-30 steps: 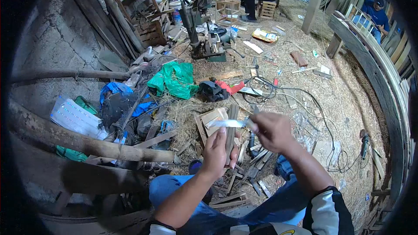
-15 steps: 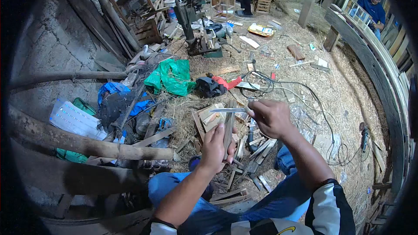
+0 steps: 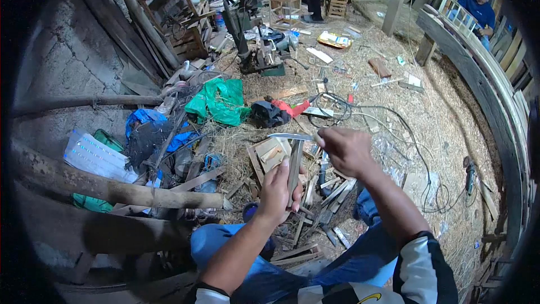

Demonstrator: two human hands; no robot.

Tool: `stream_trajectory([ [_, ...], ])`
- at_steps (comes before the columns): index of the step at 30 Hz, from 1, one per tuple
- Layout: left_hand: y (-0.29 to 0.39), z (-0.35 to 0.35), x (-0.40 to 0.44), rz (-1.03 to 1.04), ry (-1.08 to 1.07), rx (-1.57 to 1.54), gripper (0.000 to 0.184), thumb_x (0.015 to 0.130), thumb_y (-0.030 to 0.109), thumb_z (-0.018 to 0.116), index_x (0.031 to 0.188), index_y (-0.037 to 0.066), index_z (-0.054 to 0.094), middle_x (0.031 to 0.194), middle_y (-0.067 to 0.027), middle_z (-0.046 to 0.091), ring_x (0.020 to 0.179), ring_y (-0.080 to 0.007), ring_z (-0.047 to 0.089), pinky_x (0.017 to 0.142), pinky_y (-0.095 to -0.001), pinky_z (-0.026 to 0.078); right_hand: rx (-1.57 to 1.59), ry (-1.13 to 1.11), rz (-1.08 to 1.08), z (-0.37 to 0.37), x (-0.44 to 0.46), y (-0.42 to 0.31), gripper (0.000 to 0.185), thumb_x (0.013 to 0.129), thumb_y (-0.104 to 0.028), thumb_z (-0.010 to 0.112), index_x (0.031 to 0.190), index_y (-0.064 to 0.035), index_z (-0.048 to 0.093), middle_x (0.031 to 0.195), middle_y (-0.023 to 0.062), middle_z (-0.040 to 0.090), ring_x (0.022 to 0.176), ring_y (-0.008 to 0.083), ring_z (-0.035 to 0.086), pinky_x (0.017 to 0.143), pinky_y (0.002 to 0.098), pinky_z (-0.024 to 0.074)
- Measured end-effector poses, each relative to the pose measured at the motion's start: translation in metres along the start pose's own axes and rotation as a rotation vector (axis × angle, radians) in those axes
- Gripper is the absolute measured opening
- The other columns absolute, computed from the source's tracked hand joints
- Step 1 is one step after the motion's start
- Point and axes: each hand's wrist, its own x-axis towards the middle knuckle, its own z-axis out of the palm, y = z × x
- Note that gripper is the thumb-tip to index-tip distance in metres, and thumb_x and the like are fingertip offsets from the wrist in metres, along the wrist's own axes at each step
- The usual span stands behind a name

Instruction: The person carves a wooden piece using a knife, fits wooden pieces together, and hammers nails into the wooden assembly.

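The person's left hand (image 3: 275, 194) is closed around a narrow wooden strip (image 3: 294, 169), thumb along one side, the strip's far end sticking out past the fingers. The right hand (image 3: 347, 149), just beyond and to the right of it, grips a knife (image 3: 288, 136) by the handle, its blade pointing left across that far end; I can't tell how deep it bites. Small boards (image 3: 271, 156) lie on the floor just past the left hand, and wood scraps (image 3: 337, 198) lie below the right. Farther ahead of the left hand I see a red tool (image 3: 292, 108), with a green plastic bag (image 3: 215, 103) to its left.
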Motion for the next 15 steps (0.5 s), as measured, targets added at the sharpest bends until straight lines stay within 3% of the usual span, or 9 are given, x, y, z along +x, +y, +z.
stream_trajectory([
  [2,-0.002,-0.001,0.0,-0.002,-0.001,-0.002,0.047,0.108,0.042,0.03,0.101,0.004,0.057,0.052,-0.0022,0.048,0.035,-0.0117,0.041,0.034,-0.0252,0.035,-0.012,-0.045,-0.134,0.0,-0.009,-0.015,0.016,0.092,-0.036,0.063,0.098,-0.0218,0.063,0.071,0.0035,0.06,0.062,0.0262,0.064,0.048,0.043,0.0451],
  [3,-0.003,-0.002,0.001,-0.017,-0.017,-0.039,0.047,0.108,0.042,0.03,0.101,0.003,0.057,0.052,-0.0023,0.048,0.035,-0.0117,0.041,0.034,-0.0252,0.035,0.099,0.058,-0.109,0.014,-0.011,-0.003,0.016,0.091,-0.036,0.064,0.097,-0.0214,0.063,0.07,0.0039,0.059,0.06,0.0266,0.063,0.048,0.0427,0.0443],
  [6,-0.01,-0.005,0.004,-0.038,-0.03,-0.074,0.047,0.108,0.041,0.03,0.102,0.003,0.057,0.052,-0.0026,0.048,0.035,-0.0117,0.041,0.034,-0.0251,0.034,-0.046,-0.027,-0.011,0.002,-0.001,0.001,0.013,0.091,-0.03,0.065,0.095,-0.0175,0.065,0.072,0.0047,0.06,0.06,0.0269,0.062,0.048,0.0416,0.0437],
  [10,-0.008,-0.005,-0.002,0.013,-0.061,-0.028,0.047,0.108,0.041,0.03,0.102,0.003,0.057,0.052,-0.0031,0.047,0.035,-0.0117,0.04,0.033,-0.0251,0.034,-0.069,0.031,-0.063,-0.002,-0.003,-0.004,0.015,0.089,-0.034,0.065,0.094,-0.0201,0.064,0.069,0.0033,0.057,0.058,0.0254,0.062,0.046,0.0414,0.0435],
  [12,-0.01,-0.005,-0.003,0.009,-0.071,-0.045,0.048,0.108,0.042,0.03,0.102,0.002,0.057,0.052,-0.0033,0.048,0.035,-0.0117,0.039,0.033,-0.0251,0.034,-0.008,-0.001,-0.214,-0.008,-0.005,-0.009,0.014,0.088,-0.033,0.066,0.095,-0.0209,0.064,0.069,0.0028,0.056,0.058,0.0247,0.061,0.046,0.0407,0.044],
  [14,-0.011,-0.008,-0.007,-0.014,-0.081,-0.049,0.048,0.108,0.042,0.03,0.102,0.002,0.057,0.052,-0.0035,0.048,0.035,-0.0116,0.039,0.033,-0.0251,0.034,-0.07,0.011,-0.124,-0.002,-0.003,0.017,0.013,0.09,-0.031,0.064,0.096,-0.0201,0.066,0.069,0.0035,0.059,0.06,0.0244,0.063,0.049,0.0394,0.0458],
  [15,-0.011,-0.008,-0.011,0.001,-0.101,-0.024,0.048,0.108,0.042,0.03,0.102,0.002,0.056,0.052,-0.0036,0.048,0.034,-0.0115,0.038,0.033,-0.0253,0.034,-0.098,0.056,0.036,-0.001,-0.001,0.035,0.014,0.092,-0.032,0.062,0.096,-0.019,0.066,0.072,0.0049,0.062,0.063,0.0264,0.064,0.051,0.0405,0.0461],
])
